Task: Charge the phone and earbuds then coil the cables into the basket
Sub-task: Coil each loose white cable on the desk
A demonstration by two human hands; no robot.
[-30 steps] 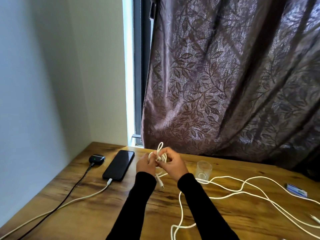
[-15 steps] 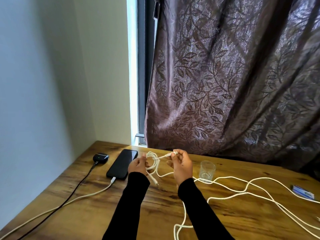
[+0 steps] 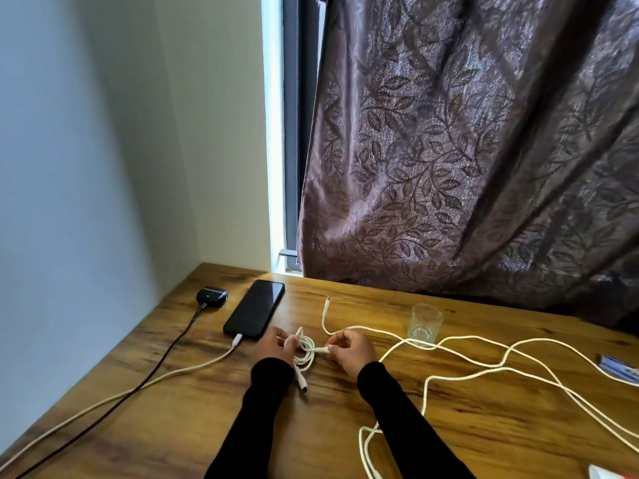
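Both hands (image 3: 273, 350) grip coiled cable (image 3: 306, 352).

My one camera sat on my head, looking forward and down, close over my hands, taking in the wooden table (image 3: 193, 426) and curtain (image 3: 484, 150) beyond.

Right of the glass (image 3: 424, 324), the long white cable (image 3: 484, 366) runs off the table's (image 3: 173, 426) right edge, a blue-and-white packet (image 3: 620, 371) is cut off there, and a blurred white object (image 3: 610, 473) stays unidentifiable at the bottom corner.
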